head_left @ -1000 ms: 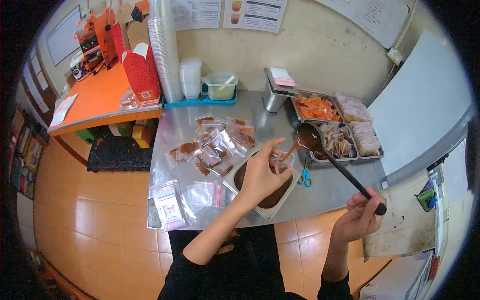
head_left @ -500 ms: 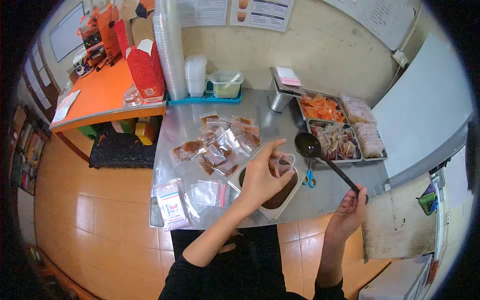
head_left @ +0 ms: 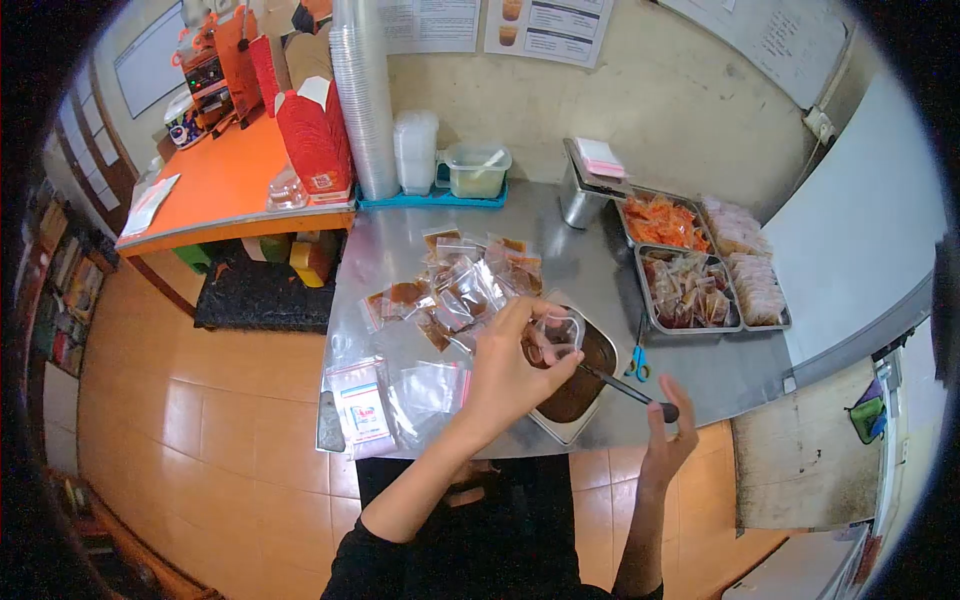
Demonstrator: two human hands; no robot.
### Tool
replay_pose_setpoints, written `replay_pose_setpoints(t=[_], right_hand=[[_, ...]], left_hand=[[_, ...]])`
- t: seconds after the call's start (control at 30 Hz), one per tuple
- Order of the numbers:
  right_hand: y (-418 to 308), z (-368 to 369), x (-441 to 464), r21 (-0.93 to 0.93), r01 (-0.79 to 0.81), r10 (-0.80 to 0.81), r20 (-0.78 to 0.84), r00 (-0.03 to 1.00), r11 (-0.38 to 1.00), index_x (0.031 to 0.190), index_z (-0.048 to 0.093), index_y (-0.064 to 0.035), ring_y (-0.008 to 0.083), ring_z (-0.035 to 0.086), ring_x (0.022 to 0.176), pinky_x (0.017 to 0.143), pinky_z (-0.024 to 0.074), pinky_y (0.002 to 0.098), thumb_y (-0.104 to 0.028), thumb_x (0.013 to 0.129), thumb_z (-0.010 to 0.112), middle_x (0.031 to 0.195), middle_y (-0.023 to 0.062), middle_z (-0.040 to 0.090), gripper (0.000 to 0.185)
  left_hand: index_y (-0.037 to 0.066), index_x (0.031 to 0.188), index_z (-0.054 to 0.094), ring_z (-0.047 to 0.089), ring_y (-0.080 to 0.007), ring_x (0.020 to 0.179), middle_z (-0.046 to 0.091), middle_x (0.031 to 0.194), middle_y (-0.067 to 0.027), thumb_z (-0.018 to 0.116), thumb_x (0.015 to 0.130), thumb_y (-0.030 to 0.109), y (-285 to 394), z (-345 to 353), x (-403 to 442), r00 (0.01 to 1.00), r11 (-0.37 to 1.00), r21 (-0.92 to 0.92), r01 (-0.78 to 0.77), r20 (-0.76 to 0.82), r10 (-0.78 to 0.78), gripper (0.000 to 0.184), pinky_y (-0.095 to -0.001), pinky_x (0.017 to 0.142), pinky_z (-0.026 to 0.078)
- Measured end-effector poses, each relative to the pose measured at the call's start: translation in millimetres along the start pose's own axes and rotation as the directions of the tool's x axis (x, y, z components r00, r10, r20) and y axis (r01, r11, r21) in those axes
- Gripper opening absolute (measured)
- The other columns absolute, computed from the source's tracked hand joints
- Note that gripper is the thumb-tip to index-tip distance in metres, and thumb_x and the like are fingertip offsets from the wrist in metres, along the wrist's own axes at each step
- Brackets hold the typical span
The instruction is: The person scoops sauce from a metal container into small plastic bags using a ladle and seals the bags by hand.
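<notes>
"Where is the small clear bag (head_left: 568, 332) sitting?"

"The left hand (head_left: 528, 358) is holding it over the tub (head_left: 567, 435), thumb and fingers curling around it while its mouth is gaping."

"Is anything lying inside it?"

"I'm not able to tell; the fingers are covering too much. Brown sauce is filling part of the tub below."

"And the right hand (head_left: 668, 440)?"

"It's holding the ladle (head_left: 628, 388) near the handle's end, in a loose grip with some fingers sticking out. The handle is slanting down into the tub, and the ladle's bowl is hiding behind the left hand."

"How far along is this looking?"

"About midway, I'm guessing. A pile of filled bags (head_left: 465, 285) is lying on the desk (head_left: 715, 370) just beyond the left hand, so plenty is looking done. Flat bags (head_left: 425, 388) are waiting nearer the body, seemingly unfilled, beside a packet of bags (head_left: 365, 413). Sauce is remaining too."

"What's surrounding all that?"

"Blue-handled scissors (head_left: 638, 367) are lying just right of the tub. Farther right, metal trays are carrying more bagged food (head_left: 688, 290)."
</notes>
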State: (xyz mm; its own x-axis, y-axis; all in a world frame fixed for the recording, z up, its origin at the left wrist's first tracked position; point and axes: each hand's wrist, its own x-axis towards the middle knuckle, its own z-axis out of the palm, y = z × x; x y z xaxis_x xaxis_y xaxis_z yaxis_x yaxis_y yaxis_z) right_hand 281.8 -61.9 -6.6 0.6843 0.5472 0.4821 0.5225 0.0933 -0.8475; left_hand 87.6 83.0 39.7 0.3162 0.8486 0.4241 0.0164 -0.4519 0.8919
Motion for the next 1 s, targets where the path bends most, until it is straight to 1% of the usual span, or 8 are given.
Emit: replay_pose_setpoints(t=[0.03, 0.13, 0.27, 0.33, 0.43, 0.57, 0.73, 1.0], right_hand=[[-16.7, -1.1, 10.7, -0.419, 0.413, -0.380, 0.165, 0.910, 0.808, 0.117, 0.067, -0.0023, 0.0266, 0.064, 0.094, 0.088, 0.0500, 0.0355, -0.014, 0.084, 0.069, 0.101, 0.0127, 0.066, 0.035], [-83.1, 26.8, 13.2, -0.279, 0.485, -0.405, 0.298, 0.864, 0.829, 0.115, 0.068, -0.0052, 0.0264, 0.063, 0.095, 0.087, 0.0491, 0.0371, -0.007, 0.075, 0.074, 0.107, 0.0122, 0.065, 0.040], [-88.4, 53.8, 9.1, -0.031, 0.396, -0.366, 0.325, 0.872, 0.918, 0.108, 0.070, -0.0042, 0.0232, 0.063, 0.089, 0.082, 0.0496, 0.0348, -0.002, 0.074, 0.075, 0.099, 0.0109, 0.067, 0.035], [-80.9, 56.4, 6.9, 0.103, 0.274, -0.292, 0.280, 0.915, 0.956, 0.101, 0.071, -0.0028, 0.0206, 0.063, 0.080, 0.076, 0.0495, 0.0312, 0.000, 0.074, 0.076, 0.089, 0.0086, 0.066, 0.027], [-80.7, 56.5, 9.5, 0.192, 0.226, -0.274, 0.281, 0.920, 0.955, 0.091, 0.069, -0.0008, 0.0187, 0.062, 0.075, 0.072, 0.0482, 0.0283, 0.001, 0.077, 0.075, 0.083, 0.0082, 0.065, 0.016], [-80.0, 59.9, 9.0, 0.346, 0.103, -0.231, 0.352, 0.907, 0.933, 0.087, 0.066, 0.0003, 0.0180, 0.061, 0.075, 0.072, 0.0477, 0.0280, 0.000, 0.078, 0.075, 0.083, 0.0090, 0.064, 0.012], [-94.4, 68.9, 4.2, 0.298, 0.160, -0.277, 0.404, 0.872, 0.941, 0.087, 0.065, 0.0007, 0.0173, 0.062, 0.076, 0.070, 0.0487, 0.0275, 0.001, 0.079, 0.073, 0.082, 0.0096, 0.064, 0.011], [-101.5, 86.4, -12.1, 0.340, 0.116, -0.279, 0.480, 0.832, 0.933, 0.084, 0.065, 0.0002, 0.0156, 0.063, 0.070, 0.063, 0.0503, 0.0263, 0.001, 0.077, 0.072, 0.081, 0.0092, 0.064, 0.011]], left_hand=[[0.002, 0.109, 0.058, 0.063, -0.0076, 0.071, 0.065, 0.094, -0.0063, 0.082, 0.071, 0.002, 3.2, 1.2, -2.2, 1.000, 1.000, -0.013, 0.003, 0.004, -0.003, 0.045, -0.0222, 0.064, 0.051], [0.003, 0.102, 0.057, 0.060, -0.0060, 0.070, 0.061, 0.084, -0.0013, 0.085, 0.070, 0.005, 20.7, 6.3, -9.3, 0.991, 0.986, -0.125, 0.114, 0.081, -0.104, 0.043, -0.0212, 0.062, 0.048], [0.004, 0.100, 0.055, 0.057, -0.0045, 0.068, 0.057, 0.077, 0.0015, 0.091, 0.067, 0.013, 32.8, 7.1, -20.9, 0.987, 0.959, -0.248, 0.134, 0.121, -0.106, 0.049, -0.0209, 0.062, 0.047], [0.003, 0.101, 0.056, 0.061, -0.0056, 0.072, 0.062, 0.081, -0.0004, 0.086, 0.075, 0.011, 28.5, -0.4, -25.5, 0.989, 0.976, -0.195, 0.094, 0.134, -0.069, 0.041, -0.0211, 0.063, 0.048], [-0.002, 0.102, 0.058, 0.068, -0.0116, 0.081, 0.068, 0.088, -0.0083, 0.067, 0.089, -0.001, 25.9, -13.0, -30.5, 0.969, 0.892, -0.383, 0.241, 0.146, -0.199, 0.016, -0.0242, 0.071, 0.055], [-0.004, 0.097, 0.062, 0.069, -0.0142, 0.077, 0.069, 0.085, -0.0103, 0.068, 0.088, -0.002, 32.5, -23.2, -34.1, 0.968, 0.871, -0.423, 0.251, 0.083, -0.238, 0.011, -0.0255, 0.070, 0.057], [-0.006, 0.088, 0.069, 0.069, -0.0150, 0.069, 0.070, 0.079, -0.0125, 0.070, 0.086, -0.003, 32.8, -38.3, -41.8, 0.957, 0.877, -0.399, 0.268, 0.006, -0.289, 0.003, -0.0258, 0.062, 0.057], [-0.007, 0.086, 0.071, 0.068, -0.0143, 0.066, 0.071, 0.079, -0.0131, 0.072, 0.083, -0.005, 34.3, -55.6, -54.1, 0.941, 0.864, -0.381, 0.328, 0.052, -0.335, 0.004, -0.0253, 0.062, 0.056]])
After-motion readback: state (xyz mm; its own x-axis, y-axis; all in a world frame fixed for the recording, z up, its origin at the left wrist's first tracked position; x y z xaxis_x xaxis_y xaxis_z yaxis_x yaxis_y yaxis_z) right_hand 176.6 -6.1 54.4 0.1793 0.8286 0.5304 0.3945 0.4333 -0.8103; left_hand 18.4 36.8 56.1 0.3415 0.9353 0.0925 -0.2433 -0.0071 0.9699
